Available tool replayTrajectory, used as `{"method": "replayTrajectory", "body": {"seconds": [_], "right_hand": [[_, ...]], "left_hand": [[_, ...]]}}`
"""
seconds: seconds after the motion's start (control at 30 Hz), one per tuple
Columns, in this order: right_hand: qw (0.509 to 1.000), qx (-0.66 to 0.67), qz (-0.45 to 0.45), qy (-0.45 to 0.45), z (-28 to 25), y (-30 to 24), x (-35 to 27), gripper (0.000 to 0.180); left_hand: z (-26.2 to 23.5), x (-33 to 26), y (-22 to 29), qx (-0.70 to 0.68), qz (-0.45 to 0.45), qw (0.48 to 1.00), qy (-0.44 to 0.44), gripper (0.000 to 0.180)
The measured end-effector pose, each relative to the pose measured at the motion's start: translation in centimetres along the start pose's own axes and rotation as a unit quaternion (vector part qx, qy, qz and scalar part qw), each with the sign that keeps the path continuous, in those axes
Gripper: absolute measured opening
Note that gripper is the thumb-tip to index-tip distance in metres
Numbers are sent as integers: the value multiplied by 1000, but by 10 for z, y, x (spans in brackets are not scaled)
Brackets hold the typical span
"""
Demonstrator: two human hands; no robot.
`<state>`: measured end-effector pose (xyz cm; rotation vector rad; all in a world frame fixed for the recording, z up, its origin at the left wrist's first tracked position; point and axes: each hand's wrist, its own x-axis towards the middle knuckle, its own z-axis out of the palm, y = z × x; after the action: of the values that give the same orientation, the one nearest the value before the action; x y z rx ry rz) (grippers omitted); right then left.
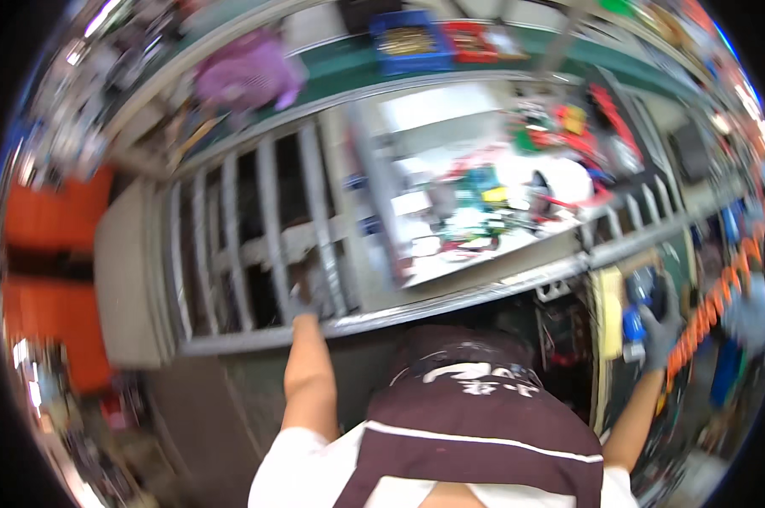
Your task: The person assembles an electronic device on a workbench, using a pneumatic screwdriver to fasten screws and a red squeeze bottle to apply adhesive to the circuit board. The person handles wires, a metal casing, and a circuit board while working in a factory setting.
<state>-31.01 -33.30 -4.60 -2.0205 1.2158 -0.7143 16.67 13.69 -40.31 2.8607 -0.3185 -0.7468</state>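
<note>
Head view. The left hand, grey-gloved, lies at the front rail of a barred metal frame; blur prevents telling whether it grips. The right hand, also gloved, is beside a blue object; whether its fingers close on anything cannot be told. A yellow block stands left of that hand, an orange coiled hose to its right. Between and beyond both hands lie small coloured parts.
</note>
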Motion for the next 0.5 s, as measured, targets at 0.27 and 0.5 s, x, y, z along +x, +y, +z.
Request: {"method": "replayTrajectory", "body": {"seconds": [0.27,0.5], "right_hand": [[937,72,340,-23,-2,157,-79,68],[869,11,438,231,-49,284,-163,51]], "left_hand": [[33,35,-11,-797,-319,513,14,14],[-128,-64,178,-763,-117,619,144,15]]}}
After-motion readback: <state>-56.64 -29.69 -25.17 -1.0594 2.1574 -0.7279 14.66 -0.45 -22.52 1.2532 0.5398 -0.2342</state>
